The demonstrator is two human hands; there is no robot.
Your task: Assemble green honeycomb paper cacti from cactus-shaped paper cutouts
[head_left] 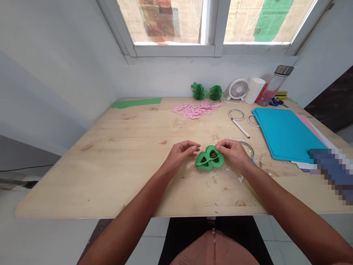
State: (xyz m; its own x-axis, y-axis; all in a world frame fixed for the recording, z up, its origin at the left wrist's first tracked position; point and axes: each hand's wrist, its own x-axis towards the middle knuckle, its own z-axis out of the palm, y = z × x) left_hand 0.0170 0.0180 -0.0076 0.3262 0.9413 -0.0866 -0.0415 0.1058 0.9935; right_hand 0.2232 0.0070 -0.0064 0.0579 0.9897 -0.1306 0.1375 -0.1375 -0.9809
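A green paper shape (210,167) with cut-out openings and layered edges is near the front middle of the wooden table. My right hand (230,150) pinches its upper right edge between thumb and fingers. Just left of the shape is my left hand (183,152), its thumb and fingertips brought near each other; whether a small pale bit lies between them is too small to tell. Behind my right wrist, a roll of tape (249,146) lies partly hidden.
Pink paper cut-outs (193,109) lie behind, before two green folded-paper pieces (215,92). A white pen (240,128), tape ring (236,115), blue sheets (289,134), small fan (238,89) and glass bottle (273,88) stand or lie right. Green strip (138,102) back left.
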